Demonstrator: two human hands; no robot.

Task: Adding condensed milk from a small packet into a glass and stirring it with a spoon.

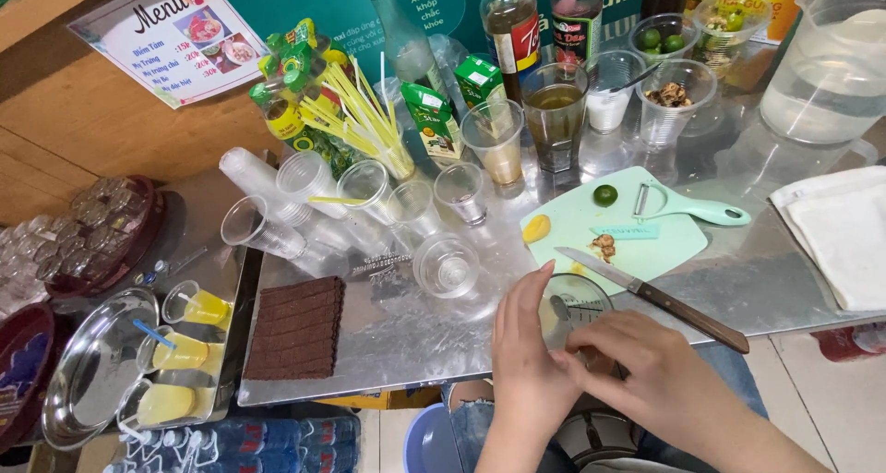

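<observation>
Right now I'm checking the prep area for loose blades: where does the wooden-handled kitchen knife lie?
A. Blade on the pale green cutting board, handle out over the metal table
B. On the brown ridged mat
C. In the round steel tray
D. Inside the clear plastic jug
A: the wooden-handled kitchen knife rests its blade on the pale green cutting board, while its handle lies on the metal table beside the hands.
</observation>
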